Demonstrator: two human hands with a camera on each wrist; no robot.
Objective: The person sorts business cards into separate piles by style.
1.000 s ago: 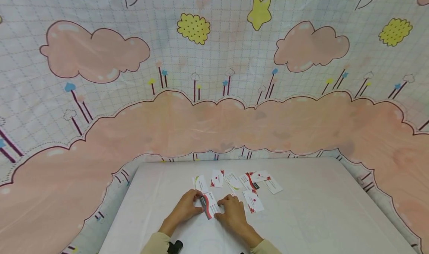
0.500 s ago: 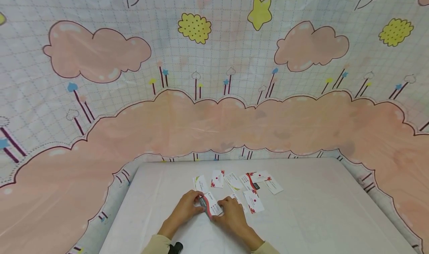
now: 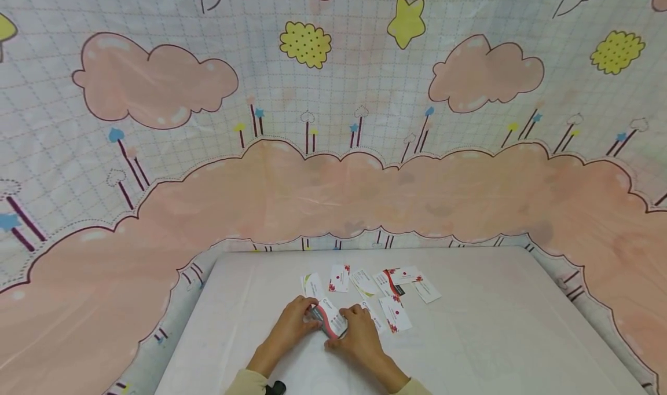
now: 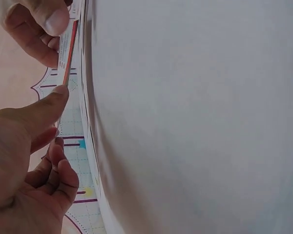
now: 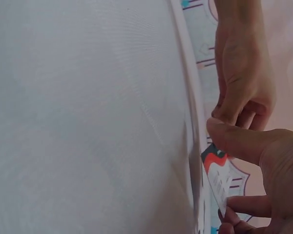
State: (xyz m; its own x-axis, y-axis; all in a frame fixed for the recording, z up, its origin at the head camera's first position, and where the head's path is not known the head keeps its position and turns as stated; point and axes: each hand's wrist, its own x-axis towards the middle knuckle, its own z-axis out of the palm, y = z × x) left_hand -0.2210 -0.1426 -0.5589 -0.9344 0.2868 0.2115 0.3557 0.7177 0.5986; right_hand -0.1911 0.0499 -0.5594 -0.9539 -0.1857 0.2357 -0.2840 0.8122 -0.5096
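Observation:
Both hands hold one white business card (image 3: 336,321) with a red wave and a dark grey edge, low over the near middle of the table. My left hand (image 3: 289,324) pinches its left side between thumb and fingers. On the other side my right hand (image 3: 362,336) grips it, thumb at the near corner and fingers at the right edge. In the left wrist view the card (image 4: 67,51) shows nearly edge-on. The right wrist view shows its printed face (image 5: 218,173) between the right thumb and fingers.
Several more business cards lie just beyond the hands, among them a green-trimmed card (image 3: 312,285), a red-flowered card (image 3: 395,314) and an overlapping group (image 3: 403,275) farther right. The white-covered table (image 3: 500,325) ends at a cloud-patterned curtain (image 3: 417,195).
The card has shifted slightly right and turned a little in the hands. My right thumb has slid left along its near edge. Cards on the table stay put.

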